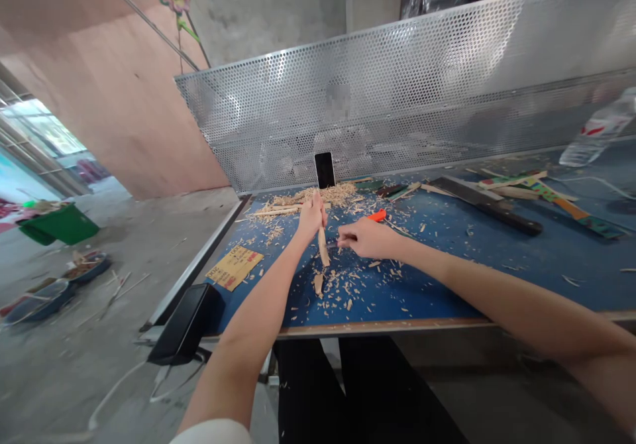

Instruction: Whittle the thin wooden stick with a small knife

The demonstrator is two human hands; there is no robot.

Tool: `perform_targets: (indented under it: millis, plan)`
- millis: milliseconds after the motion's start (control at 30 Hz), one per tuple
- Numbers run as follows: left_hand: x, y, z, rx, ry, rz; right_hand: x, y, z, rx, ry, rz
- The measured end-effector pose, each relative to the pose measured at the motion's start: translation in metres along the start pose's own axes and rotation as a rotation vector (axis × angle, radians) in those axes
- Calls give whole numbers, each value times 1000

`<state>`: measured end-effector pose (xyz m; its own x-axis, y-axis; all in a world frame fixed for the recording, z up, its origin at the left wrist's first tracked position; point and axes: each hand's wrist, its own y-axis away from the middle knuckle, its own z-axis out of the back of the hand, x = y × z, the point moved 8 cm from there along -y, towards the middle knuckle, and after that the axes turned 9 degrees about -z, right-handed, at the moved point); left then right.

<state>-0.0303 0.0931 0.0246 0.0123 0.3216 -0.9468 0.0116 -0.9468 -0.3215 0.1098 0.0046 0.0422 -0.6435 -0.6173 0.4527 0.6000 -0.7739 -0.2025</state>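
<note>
My left hand (311, 217) is closed around a pale carved wooden stick (323, 246), whose lower end points down toward the blue tabletop (407, 295). Just right of it, my right hand (370, 237) grips a utility knife (378, 215) with an orange handle. The orange end sticks out behind the fist. Its blade, thin and hard to make out, lies near the stick's lower end; whether it touches the wood I cannot tell. Wood shavings (342, 291) are scattered beneath both hands.
A phone (324, 169) leans on the perforated metal screen (387, 99) behind a shavings heap (298, 200). Yellow sandpaper (234, 266) lies left, near a black box (183, 325) at the edge. On the right are a cleaver (484, 204), painted wood strips (566, 205) and a bottle (599, 132).
</note>
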Motion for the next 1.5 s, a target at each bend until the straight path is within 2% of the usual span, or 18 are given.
perform_targets:
  millis: [67,133,267,367,467,600,767,900,1100,1167,1267,1333,1400,1467,1500]
  plan:
    - [-3,0,1,-10,-32,-43,-2,3,7,-126,-11,-8]
    - [-3,0,0,-2,-48,-54,0,5,5,-196,49,28]
    - [-4,0,-1,-2,-44,-47,7,6,-12,-222,226,135]
    - [-6,1,-2,7,-34,-44,10,5,-26,-199,316,184]
    - [-7,3,-3,11,0,-29,13,3,-32,-149,319,162]
    - [-3,3,-4,-41,80,-1,7,-6,-26,-55,169,-4]
    - [-1,2,-7,-55,83,2,5,-10,-17,64,26,2]
    - [-6,3,-9,-26,97,-11,0,-5,-16,26,-8,-23]
    - [-6,4,-7,-27,97,-8,5,3,-26,-107,193,74]
    - [-5,5,-6,-29,112,1,6,2,-30,-101,215,83]
    - [-3,4,-5,-39,140,19,4,0,-29,-81,134,-23]
    - [-3,2,-3,-35,148,25,4,0,-31,24,58,-91]
    - [-6,-1,4,-46,133,19,7,5,-36,202,16,-97]
    - [-8,-3,13,-72,106,24,9,9,-26,178,-31,-101]
    - [-8,-4,17,-78,83,34,9,10,-17,110,-59,-94]
